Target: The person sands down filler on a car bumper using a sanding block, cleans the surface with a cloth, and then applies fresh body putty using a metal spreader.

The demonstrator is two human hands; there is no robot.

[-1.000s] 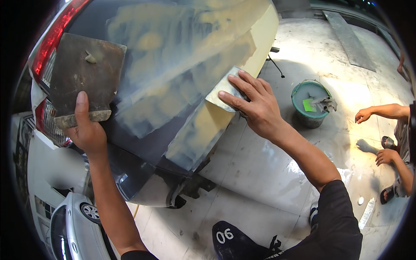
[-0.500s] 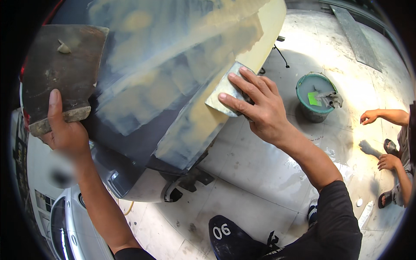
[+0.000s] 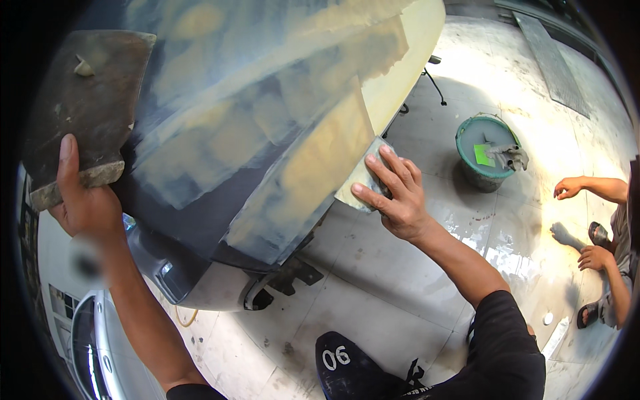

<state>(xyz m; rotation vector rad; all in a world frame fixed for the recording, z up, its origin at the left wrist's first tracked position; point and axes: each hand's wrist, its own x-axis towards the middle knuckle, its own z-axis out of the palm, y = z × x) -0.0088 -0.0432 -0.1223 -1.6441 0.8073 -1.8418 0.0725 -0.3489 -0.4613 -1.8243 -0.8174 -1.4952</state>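
My left hand (image 3: 90, 210) grips the handle edge of a dark, flat putty board (image 3: 87, 100), thumb on top. A small dab of pale putty (image 3: 83, 67) sits near the board's far end. My right hand (image 3: 403, 203) is closed on a flat metal putty spreader (image 3: 357, 175), fingers laid across its face. The spreader lies at the right edge of a dark car body panel (image 3: 213, 223); whether it touches cannot be made out. Broad yellowish filler patches (image 3: 327, 150) with smeared, bluish-grey areas cover the panel.
A green-rimmed bucket (image 3: 481, 179) of cloudy water stands on the tiled floor (image 3: 393, 280), a bright green piece and grey scraps at its rim. Another person's hands (image 3: 597, 257) show at far right. A silver car (image 3: 110, 340) is at lower left; a metal plank (image 3: 550, 63) lies at the back right.
My right hand and the spreader have moved down and slightly right, from on the filler to the panel's edge. The left hand and board have shifted a little left in view.
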